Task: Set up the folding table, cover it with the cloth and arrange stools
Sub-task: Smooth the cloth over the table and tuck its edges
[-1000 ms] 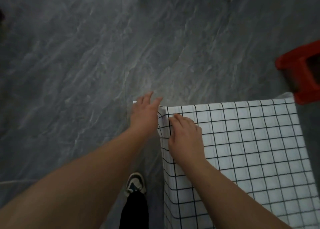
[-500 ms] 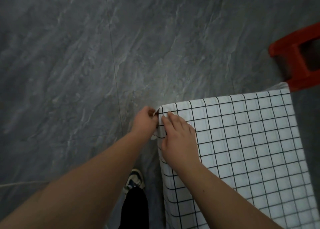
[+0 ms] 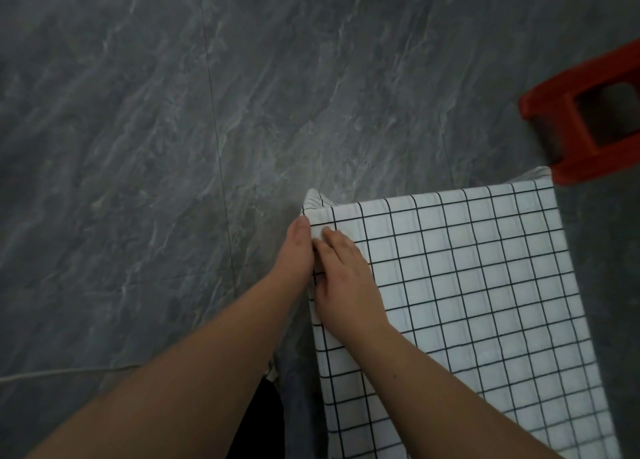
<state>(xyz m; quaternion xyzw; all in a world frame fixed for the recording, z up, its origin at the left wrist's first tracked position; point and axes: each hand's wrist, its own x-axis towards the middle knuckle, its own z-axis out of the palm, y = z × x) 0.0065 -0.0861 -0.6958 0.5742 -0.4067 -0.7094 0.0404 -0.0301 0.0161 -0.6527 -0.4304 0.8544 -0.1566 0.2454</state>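
A white cloth (image 3: 467, 285) with a black grid covers the table top at the lower right and hangs over its left edge. My right hand (image 3: 341, 278) lies flat on the cloth near the far left corner, fingers straight. My left hand (image 3: 298, 242) is against the table's left edge beside that corner, thumb on the cloth's fold; its fingers are hidden below the edge. A flap of cloth (image 3: 316, 200) sticks up at the corner. A red plastic stool (image 3: 588, 112) stands on the floor beyond the table's far right corner.
Grey marbled floor tiles (image 3: 173, 146) fill the left and top of the view. My dark trouser leg (image 3: 263, 420) is just left of the table. A thin pale cord (image 3: 69, 372) runs along the floor at lower left.
My left hand went from open and reaching past the corner to tucked against the table edge at the cloth. My right hand slid a little nearer along the edge. The corner flap now stands up.
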